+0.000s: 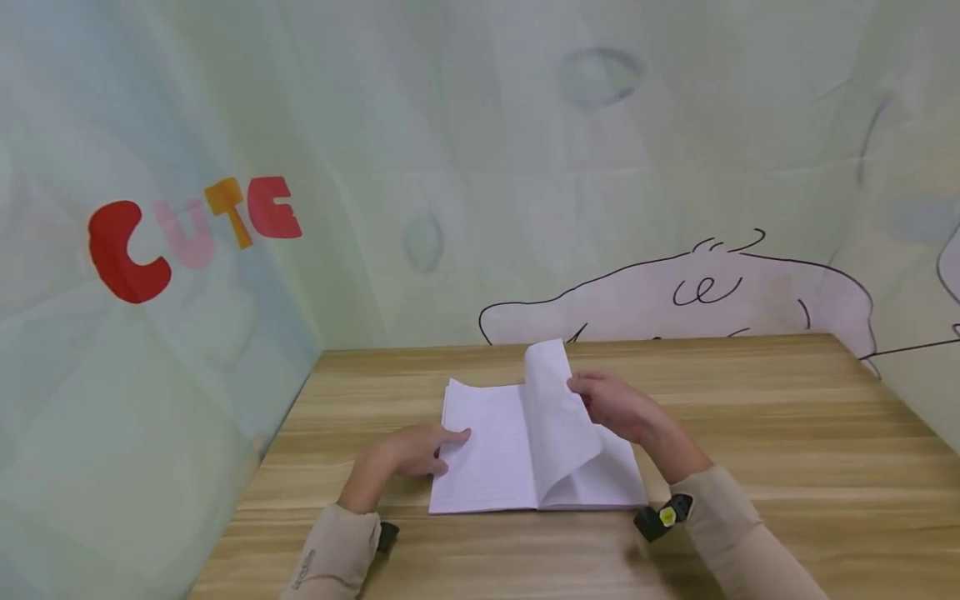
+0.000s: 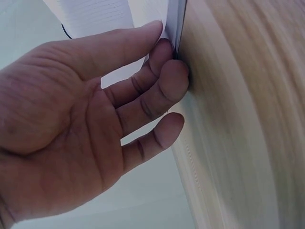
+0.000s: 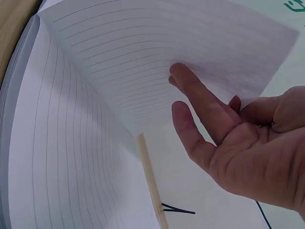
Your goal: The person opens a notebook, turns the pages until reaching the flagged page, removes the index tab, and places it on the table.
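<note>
An open notebook (image 1: 487,467) with faintly lined white pages lies on the wooden table. My left hand (image 1: 416,448) is at its left edge, thumb over the page and fingertips against the side; the left wrist view shows that hand (image 2: 90,109) pinching the edge of the notebook (image 2: 174,24). One page (image 1: 558,417) stands lifted and curved above the right half. With thumb and forefinger, my right hand (image 1: 618,407) pinches this page's outer edge. Ruled lines cover the side of the lifted page (image 3: 128,52) seen in the right wrist view, where other fingers touch the sheet.
The wooden table (image 1: 750,433) extends on both sides of the notebook. Behind it hangs a pale green printed curtain (image 1: 450,167) with a cartoon outline, and red, pink and orange letters (image 1: 135,250) mark the left side. Both wrists wear dark straps (image 1: 663,517).
</note>
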`<state>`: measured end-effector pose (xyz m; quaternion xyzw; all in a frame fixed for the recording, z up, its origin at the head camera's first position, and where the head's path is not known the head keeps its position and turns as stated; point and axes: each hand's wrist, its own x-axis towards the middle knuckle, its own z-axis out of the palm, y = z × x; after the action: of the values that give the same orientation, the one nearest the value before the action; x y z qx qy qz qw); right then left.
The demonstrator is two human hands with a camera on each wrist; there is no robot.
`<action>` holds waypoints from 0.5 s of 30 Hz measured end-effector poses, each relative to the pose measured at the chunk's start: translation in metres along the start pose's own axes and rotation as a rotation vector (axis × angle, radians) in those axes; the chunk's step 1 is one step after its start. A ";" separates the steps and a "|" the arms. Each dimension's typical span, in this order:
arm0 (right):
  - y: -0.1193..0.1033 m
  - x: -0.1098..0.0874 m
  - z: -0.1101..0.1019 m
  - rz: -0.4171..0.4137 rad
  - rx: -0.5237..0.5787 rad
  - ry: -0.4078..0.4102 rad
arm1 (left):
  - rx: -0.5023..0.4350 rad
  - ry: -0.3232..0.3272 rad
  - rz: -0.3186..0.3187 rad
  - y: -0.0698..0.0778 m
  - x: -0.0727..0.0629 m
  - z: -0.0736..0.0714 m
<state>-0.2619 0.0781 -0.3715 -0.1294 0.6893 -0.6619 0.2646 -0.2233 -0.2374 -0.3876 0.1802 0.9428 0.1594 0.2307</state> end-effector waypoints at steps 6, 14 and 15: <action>0.000 0.001 0.007 0.002 -0.008 -0.034 | 0.005 0.000 0.012 -0.001 0.000 0.000; 0.008 0.012 0.022 0.004 -0.084 0.020 | 0.005 0.002 0.025 0.001 0.001 0.000; 0.009 0.013 0.025 0.009 -0.099 0.033 | 0.007 0.003 0.029 0.001 0.001 -0.001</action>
<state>-0.2579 0.0509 -0.3824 -0.1284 0.7261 -0.6278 0.2496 -0.2238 -0.2362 -0.3870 0.1945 0.9410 0.1600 0.2262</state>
